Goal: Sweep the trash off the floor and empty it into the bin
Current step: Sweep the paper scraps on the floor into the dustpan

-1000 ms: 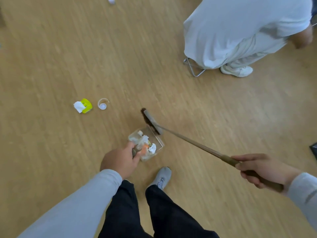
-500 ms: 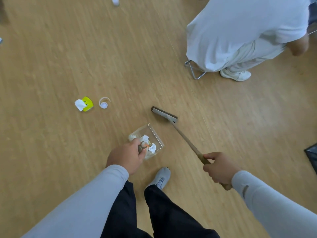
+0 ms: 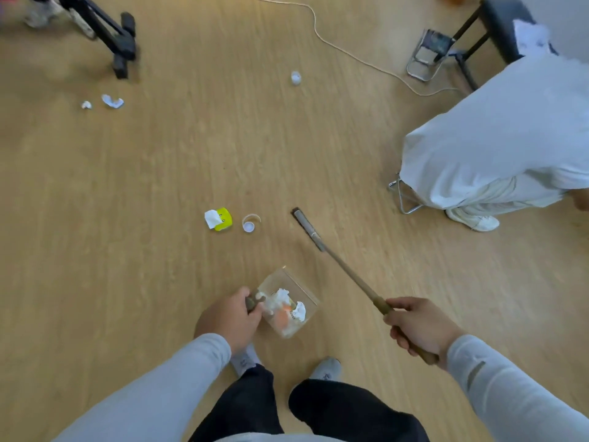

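Observation:
My left hand (image 3: 228, 319) grips the handle of a clear dustpan (image 3: 306, 293) that holds white paper scraps and an orange piece. My right hand (image 3: 417, 327) is closed around the wooden handle of a broom; its dark brush head (image 3: 307, 228) rests on the floor ahead of the dustpan. Left of the brush lie a yellow and white wrapper (image 3: 219, 219) and a white bottle cap with its ring (image 3: 249, 225). Farther off lie a white cap (image 3: 295, 78) and torn white scraps (image 3: 112, 101). No bin is in view.
A person in white (image 3: 497, 148) crouches on a small stool at the right. A white cord (image 3: 344, 49) runs across the far floor. A black tripod leg (image 3: 118, 39) stands at the far left, a folded stool (image 3: 428, 55) and a dark bench at the far right.
The view has tilted up, showing more floor. The brush head has swung from lying crosswise to pointing away, a little farther from the dustpan. Both hands keep their hold.

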The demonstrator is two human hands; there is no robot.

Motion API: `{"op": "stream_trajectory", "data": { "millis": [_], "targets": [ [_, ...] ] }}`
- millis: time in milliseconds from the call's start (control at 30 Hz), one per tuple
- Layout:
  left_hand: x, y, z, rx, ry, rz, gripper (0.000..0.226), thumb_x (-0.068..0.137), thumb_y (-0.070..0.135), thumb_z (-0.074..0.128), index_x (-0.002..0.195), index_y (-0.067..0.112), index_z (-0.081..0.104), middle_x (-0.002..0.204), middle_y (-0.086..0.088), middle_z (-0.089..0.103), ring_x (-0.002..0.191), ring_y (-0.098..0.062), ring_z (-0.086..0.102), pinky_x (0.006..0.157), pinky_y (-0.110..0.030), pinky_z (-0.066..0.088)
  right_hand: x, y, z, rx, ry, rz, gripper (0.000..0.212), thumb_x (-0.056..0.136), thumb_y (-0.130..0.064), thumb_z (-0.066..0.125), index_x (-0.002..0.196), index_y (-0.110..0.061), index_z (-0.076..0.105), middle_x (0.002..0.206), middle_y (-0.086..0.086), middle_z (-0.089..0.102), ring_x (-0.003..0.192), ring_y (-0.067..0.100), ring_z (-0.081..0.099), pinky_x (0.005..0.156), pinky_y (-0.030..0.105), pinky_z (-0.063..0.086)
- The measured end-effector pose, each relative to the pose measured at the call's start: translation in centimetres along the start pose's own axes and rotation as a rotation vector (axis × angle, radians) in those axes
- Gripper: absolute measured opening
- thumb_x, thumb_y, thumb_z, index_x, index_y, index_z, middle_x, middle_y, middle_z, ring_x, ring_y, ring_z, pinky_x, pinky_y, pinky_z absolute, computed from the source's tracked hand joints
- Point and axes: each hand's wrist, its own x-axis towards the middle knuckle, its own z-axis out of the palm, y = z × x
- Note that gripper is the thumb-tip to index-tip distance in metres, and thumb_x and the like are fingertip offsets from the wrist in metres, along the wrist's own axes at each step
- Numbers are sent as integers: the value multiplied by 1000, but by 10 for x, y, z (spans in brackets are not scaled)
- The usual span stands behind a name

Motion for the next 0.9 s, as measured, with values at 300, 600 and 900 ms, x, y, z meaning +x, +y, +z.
{"op": "stream_trajectory", "data": {
  "millis": [300, 600, 900],
  "targets": [
    [16, -74, -37, -150, 116, -200, 32, 97, 47, 52, 121, 27, 57, 88, 9, 64, 78, -19, 63, 65, -32, 50, 23, -91, 40, -216, 3, -98, 50, 89, -17, 60, 139, -22, 59, 61, 8, 65, 53, 23, 48, 46, 28, 37],
    [73, -92, -46, -240, 213, -363, 31, 94, 47, 54, 118, 27, 58, 92, 3, 69, 83, -26, 66, 72, -36, 55, 101, -199, 73, -539, 12, -187, 30, 89, -11, 54, 114, -22, 68, 72, 9, 65, 52, 21, 60, 51, 29, 47],
    [86, -99, -50, -184, 233, -377, 20, 95, 49, 53, 98, 29, 52, 73, 7, 59, 72, -26, 62, 60, -32, 46, 125, -229, 79, -812, -208, -116, 30, 87, -13, 56, 112, -13, 72, 57, 11, 65, 47, 24, 50, 46, 25, 41]
  ]
}}
